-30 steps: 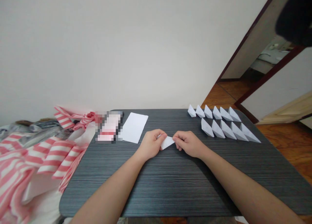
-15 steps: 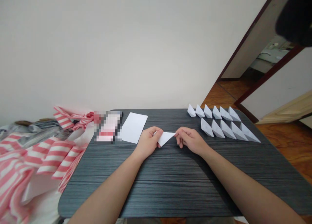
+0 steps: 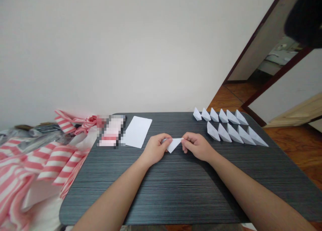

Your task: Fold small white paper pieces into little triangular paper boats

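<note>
Midair, paper triangle, between left fingers, right fingers

White paper (dark grey table)

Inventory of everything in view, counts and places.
paper triangle: 1, white, between the hands
paper boats: 11, white, table's far right, two rows
paper sheet: 1, white, far table edge
pixelated item: 1, pink-white, left of sheet
table: 1, dark grey, under these
striped fabric: 1 heap, pink-white, left of table
wood floor: 1, orange-brown, right
wall: 1, off-white, behind table
door frame: 1, dark red, right
dark object: 1, black, top right
left hand: 1, fingers on triangle's left corner
right hand: 1, fingers on triangle's right tip
</note>
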Demonstrator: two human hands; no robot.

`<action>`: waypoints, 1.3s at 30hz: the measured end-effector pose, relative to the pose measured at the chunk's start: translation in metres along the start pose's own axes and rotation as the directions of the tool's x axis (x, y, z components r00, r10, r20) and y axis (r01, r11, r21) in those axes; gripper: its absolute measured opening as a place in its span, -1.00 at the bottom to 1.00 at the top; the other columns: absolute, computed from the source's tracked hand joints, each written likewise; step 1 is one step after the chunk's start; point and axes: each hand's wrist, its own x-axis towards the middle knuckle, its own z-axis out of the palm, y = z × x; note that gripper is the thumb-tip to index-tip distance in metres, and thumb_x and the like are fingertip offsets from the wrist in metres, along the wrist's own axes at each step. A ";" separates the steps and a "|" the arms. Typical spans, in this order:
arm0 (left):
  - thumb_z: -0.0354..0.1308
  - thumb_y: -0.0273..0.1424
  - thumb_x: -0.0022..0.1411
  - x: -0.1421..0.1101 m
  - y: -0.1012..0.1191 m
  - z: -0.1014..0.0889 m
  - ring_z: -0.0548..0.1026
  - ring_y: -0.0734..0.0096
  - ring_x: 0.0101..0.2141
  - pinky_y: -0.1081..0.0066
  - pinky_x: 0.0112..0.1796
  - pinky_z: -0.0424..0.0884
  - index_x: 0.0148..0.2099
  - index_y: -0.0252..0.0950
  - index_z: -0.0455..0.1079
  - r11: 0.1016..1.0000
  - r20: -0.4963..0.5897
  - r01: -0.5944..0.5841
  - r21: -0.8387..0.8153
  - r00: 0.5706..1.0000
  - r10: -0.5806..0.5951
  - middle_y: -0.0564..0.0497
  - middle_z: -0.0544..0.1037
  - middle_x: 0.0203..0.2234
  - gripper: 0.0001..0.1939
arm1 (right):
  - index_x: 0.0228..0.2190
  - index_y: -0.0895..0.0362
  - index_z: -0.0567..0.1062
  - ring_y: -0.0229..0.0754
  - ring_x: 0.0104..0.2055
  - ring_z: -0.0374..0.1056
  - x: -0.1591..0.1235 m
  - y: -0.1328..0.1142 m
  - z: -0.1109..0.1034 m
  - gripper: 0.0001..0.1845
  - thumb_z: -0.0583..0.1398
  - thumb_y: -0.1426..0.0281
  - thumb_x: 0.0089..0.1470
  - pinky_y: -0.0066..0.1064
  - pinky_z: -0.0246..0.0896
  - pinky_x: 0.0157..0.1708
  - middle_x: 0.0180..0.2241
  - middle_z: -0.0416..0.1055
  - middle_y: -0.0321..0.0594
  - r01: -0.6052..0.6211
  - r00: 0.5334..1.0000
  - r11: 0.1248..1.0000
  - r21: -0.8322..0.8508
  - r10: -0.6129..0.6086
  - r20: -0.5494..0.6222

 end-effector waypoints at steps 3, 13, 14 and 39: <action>-0.02 -0.23 0.19 0.000 0.001 -0.002 0.34 0.52 -0.60 0.51 -0.54 0.24 -0.27 -0.32 0.42 1.000 0.009 0.015 0.003 1.000 -0.015 0.07 0.42 -0.61 -0.70 | -0.42 0.15 0.38 -0.32 -0.56 0.31 0.001 0.003 0.003 -0.80 0.07 0.30 0.13 -0.47 0.21 -0.49 -0.54 0.38 -0.29 -0.009 1.000 0.998 0.061 0.008 0.014; -0.06 -0.25 0.24 -0.003 0.008 -0.001 0.38 0.46 -0.44 0.50 -0.43 0.25 -0.27 -0.30 0.46 0.983 0.069 -0.130 0.129 0.990 0.121 0.01 0.48 -0.46 -0.68 | -0.20 0.14 0.42 -0.29 -0.54 0.30 0.002 0.012 0.004 -0.77 0.10 0.33 0.11 -0.45 0.20 -0.47 -0.57 0.36 -0.32 0.017 1.000 0.995 0.097 -0.018 0.006; -0.05 -0.25 0.23 -0.003 0.009 -0.001 0.39 0.44 -0.41 0.49 -0.40 0.26 -0.26 -0.30 0.46 0.979 0.062 -0.144 0.142 0.989 0.137 0.00 0.49 -0.43 -0.69 | -0.20 0.14 0.42 -0.29 -0.53 0.30 0.003 0.012 0.004 -0.77 0.10 0.33 0.12 -0.45 0.20 -0.46 -0.58 0.36 -0.32 0.018 1.000 0.996 0.088 -0.018 -0.005; 0.02 -0.21 0.17 -0.006 0.006 0.000 0.32 0.50 -0.50 0.51 -0.47 0.17 -0.28 -0.31 0.43 0.965 0.158 -0.132 0.229 0.983 0.097 0.07 0.45 -0.52 -0.71 | -0.47 0.14 0.36 -0.33 -0.59 0.16 0.004 -0.001 0.007 -0.80 0.11 0.29 0.11 -0.50 -0.05 -0.59 -0.63 0.26 -0.38 0.053 0.992 0.933 -0.355 -0.090 -0.088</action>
